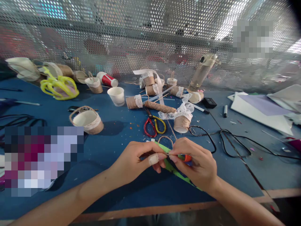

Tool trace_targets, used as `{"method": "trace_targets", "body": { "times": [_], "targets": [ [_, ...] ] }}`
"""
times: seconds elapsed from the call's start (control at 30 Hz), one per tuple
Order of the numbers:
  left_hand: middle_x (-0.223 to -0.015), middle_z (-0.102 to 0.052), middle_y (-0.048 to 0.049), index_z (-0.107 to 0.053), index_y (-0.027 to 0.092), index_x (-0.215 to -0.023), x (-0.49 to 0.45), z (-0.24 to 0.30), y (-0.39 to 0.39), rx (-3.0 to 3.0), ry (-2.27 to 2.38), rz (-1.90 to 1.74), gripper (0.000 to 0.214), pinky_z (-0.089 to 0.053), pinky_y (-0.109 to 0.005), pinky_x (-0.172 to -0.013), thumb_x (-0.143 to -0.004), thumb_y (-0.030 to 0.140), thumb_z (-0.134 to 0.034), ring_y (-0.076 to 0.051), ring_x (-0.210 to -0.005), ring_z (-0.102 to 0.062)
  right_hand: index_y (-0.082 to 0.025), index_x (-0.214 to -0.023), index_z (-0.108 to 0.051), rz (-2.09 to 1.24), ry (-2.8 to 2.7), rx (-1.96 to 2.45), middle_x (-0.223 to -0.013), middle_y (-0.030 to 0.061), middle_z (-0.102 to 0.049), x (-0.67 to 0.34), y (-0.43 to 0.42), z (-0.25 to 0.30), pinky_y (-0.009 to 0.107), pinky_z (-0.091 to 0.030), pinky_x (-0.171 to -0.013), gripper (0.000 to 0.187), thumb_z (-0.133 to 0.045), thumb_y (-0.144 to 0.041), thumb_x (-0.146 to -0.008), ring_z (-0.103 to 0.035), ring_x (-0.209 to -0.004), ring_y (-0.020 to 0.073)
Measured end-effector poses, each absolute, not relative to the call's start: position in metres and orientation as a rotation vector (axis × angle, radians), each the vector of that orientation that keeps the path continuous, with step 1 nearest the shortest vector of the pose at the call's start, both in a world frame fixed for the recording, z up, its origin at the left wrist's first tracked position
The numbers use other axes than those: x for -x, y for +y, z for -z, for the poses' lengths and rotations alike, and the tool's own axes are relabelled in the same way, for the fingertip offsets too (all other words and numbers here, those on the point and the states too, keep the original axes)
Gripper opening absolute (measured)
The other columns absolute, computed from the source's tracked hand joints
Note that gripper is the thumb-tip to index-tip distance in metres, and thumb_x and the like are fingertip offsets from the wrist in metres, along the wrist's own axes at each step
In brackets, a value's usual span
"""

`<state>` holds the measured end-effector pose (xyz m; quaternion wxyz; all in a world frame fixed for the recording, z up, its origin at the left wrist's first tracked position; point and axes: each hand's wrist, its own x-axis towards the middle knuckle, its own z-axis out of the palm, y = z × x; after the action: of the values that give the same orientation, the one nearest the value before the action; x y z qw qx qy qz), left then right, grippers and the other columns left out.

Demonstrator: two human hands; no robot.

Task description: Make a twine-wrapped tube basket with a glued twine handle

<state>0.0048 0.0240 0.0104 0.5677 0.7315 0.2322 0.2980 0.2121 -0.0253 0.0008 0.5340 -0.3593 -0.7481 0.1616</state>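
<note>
Both my hands are pinched closed with their fingertips almost meeting over the table. My left hand (143,157), with a white bandage on one finger, grips brown twine (165,137) that curves up in a small loop. My right hand (196,160) pinches the same twine close by; the exact spot between the fingertips is hard to make out. Under them lies a bright green strip (172,169), and an orange-tipped object (187,158) shows partly beneath my right hand. Scissors (155,124) with red and yellow handles lie just beyond, beside a twine-wrapped cup (182,123) with lace.
A roll of twine (160,107), a white paper cup (116,96) and a handled twine basket (90,121) stand further off. A black cable (235,142) winds across the right side. Paper sheets (263,110) lie right; a perforated metal screen (131,37) closes the back.
</note>
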Motion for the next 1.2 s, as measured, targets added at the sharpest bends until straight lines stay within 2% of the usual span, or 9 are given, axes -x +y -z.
{"method": "trace_targets", "body": {
  "times": [0.2,0.33,0.47,0.67,0.83,1.2],
  "targets": [
    [-0.072,-0.076,-0.0015,-0.07,0.014,-0.086,-0.005,-0.007,0.019,-1.673,0.596,-0.785,0.009,-0.059,-0.017,-0.059,-0.093,0.016,-0.064,-0.012,-0.06,-0.074,-0.022,-0.101,-0.072,-0.5,-1.727,0.913,-0.086,0.0043,-0.075,-0.213,-0.027,0.002,0.031,-0.058,-0.069,0.018,-0.069,-0.01,-0.088,-0.07,-0.075,0.0175],
    [-0.075,-0.078,0.0014,-0.071,0.017,-0.092,-0.003,-0.002,0.018,-1.975,0.611,-0.92,0.006,-0.058,-0.014,-0.063,-0.091,0.014,-0.066,-0.011,-0.066,-0.076,-0.022,-0.101,-0.072,-0.505,-1.734,0.897,-0.085,0.0045,-0.075,-0.212,-0.026,0.002,0.031,-0.059,-0.067,0.017,-0.07,-0.012,-0.089,-0.07,-0.074,0.0176],
    [-0.084,-0.079,0.0013,-0.069,0.019,-0.095,-0.002,0.003,0.017,-2.273,0.636,-1.069,0.006,-0.058,-0.016,-0.071,-0.093,0.015,-0.065,-0.011,-0.071,-0.076,-0.02,-0.103,-0.072,-0.523,-1.749,0.876,-0.084,0.0051,-0.074,-0.212,-0.027,0.004,0.032,-0.057,-0.068,0.019,-0.068,-0.007,-0.089,-0.069,-0.074,0.0176],
    [-0.085,-0.077,0.0022,-0.066,0.021,-0.103,-0.004,0.002,0.022,-2.257,0.611,-0.866,0.009,-0.055,-0.016,-0.067,-0.099,0.024,-0.057,-0.011,-0.072,-0.074,-0.019,-0.105,-0.07,-0.44,-1.814,0.869,-0.085,0.0053,-0.074,-0.213,-0.027,0.003,0.033,-0.056,-0.07,0.023,-0.063,-0.002,-0.09,-0.068,-0.077,0.0175],
    [-0.08,-0.076,-0.0006,-0.066,0.018,-0.103,-0.002,-0.002,0.028,-2.185,0.491,-0.758,0.017,-0.055,-0.019,-0.07,-0.102,0.02,-0.049,-0.012,-0.071,-0.073,-0.021,-0.105,-0.071,-0.395,-1.806,0.835,-0.083,0.0047,-0.072,-0.213,-0.026,0.002,0.035,-0.057,-0.069,0.025,-0.064,-0.002,-0.089,-0.068,-0.075,0.0185],
    [-0.077,-0.078,0.0045,-0.068,0.019,-0.099,-0.002,-0.005,0.023,-2.18,0.589,-0.908,0.009,-0.055,-0.013,-0.066,-0.096,0.014,-0.061,-0.009,-0.068,-0.075,-0.02,-0.102,-0.071,-0.425,-1.789,0.923,-0.088,0.005,-0.076,-0.212,-0.028,0.002,0.031,-0.057,-0.071,0.019,-0.068,-0.007,-0.089,-0.07,-0.077,0.017]
  ]
}}
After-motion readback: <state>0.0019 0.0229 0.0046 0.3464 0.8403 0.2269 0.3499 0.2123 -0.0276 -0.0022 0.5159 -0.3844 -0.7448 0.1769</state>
